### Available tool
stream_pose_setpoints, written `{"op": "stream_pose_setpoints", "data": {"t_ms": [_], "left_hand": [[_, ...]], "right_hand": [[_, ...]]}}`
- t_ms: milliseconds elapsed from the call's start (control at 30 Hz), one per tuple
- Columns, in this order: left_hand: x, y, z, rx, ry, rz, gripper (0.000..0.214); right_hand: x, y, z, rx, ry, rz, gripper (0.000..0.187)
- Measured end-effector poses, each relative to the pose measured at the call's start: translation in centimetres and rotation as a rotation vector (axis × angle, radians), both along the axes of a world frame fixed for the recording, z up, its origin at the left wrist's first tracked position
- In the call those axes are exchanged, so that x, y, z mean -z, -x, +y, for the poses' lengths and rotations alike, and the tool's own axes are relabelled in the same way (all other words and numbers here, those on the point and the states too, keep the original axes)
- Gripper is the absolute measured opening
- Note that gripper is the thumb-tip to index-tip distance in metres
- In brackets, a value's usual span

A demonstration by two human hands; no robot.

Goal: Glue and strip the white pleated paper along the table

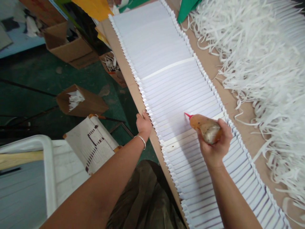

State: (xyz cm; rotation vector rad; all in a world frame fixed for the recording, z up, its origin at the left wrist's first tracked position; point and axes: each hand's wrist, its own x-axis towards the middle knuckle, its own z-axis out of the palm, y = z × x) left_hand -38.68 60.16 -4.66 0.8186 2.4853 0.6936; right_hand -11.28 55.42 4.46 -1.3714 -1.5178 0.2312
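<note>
Right hand: the right hand (215,143) is wrapping its fingers tightly round a glue bottle (206,128), gripping it by the body.
Glue bottle: it is lying tilted in the fist, its red nozzle (187,115) pointing up and to the left, the tip touching or sitting just above a white sheet.
Left hand: the left hand (143,123) is resting at the left edge of the sheets, fingers curled over the table's edge; a thin bracelet (141,140) is circling the wrist.
Paper sheets: the fanned row of white sheets (164,63) is running along the board between both hands, each sheet overlapping the next.
Board: the brown table board (119,60) is showing on both sides of the row.
Paper strips: a heap of white paper strips (262,63) is lying to the right, just beside the row.
Floor: open cardboard boxes (81,101) are sitting on the green floor, well apart to the left.
</note>
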Motion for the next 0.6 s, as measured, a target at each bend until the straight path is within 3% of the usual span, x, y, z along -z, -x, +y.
{"op": "stream_pose_setpoints", "data": {"t_ms": [133, 267, 367, 600], "left_hand": [[0.0, 0.1, 0.0, 0.003, 0.006, 0.018, 0.03], [0.1, 0.2, 0.1, 0.004, 0.019, 0.015, 0.029], [0.2, 0.3, 0.2, 0.009, 0.013, 0.016, 0.027], [0.3, 0.4, 0.2, 0.005, -0.002, 0.021, 0.025]], "right_hand": [[-0.7, -5.6, 4.6, 0.218, -0.072, 0.088, 0.077], [0.0, -9.6, 10.0, 0.357, -0.003, 0.593, 0.063], [1.1, -10.8, 12.6, 0.382, 0.094, 0.852, 0.053], [2.1, -10.2, 14.1, 0.354, 0.123, 0.921, 0.039]]}}
